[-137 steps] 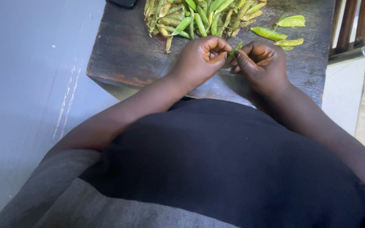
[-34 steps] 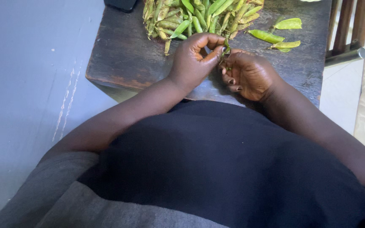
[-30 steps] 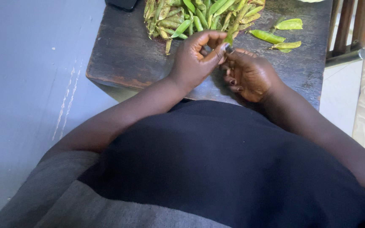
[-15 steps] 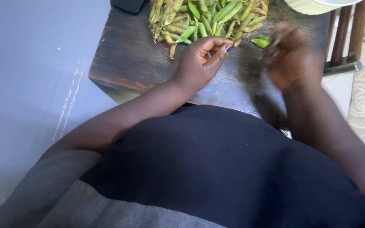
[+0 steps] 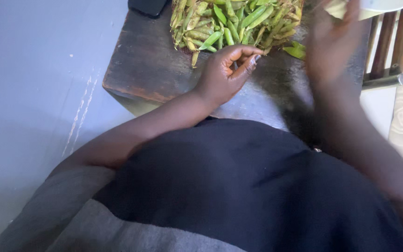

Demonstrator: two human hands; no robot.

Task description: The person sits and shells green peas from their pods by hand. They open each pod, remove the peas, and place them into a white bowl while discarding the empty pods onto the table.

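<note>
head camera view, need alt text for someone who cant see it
Seen from above, a person's left hand rests on a dark wooden table, fingers curled, beside a pile of green pea pods. Their right hand, blurred, is raised toward a pale bowl at the table's far right edge. A loose pod lies near the right hand.

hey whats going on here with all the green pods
A person sits at a dark wooden table with a heap of green pea pods at its far side. The left hand rests on the table at the near edge of the heap, fingers curled with thumb and forefinger close together; whether it holds anything cannot be told. The right hand is raised and blurred, reaching toward a pale bowl at the table's far right corner. A few loose pods lie beside the heap.
</note>
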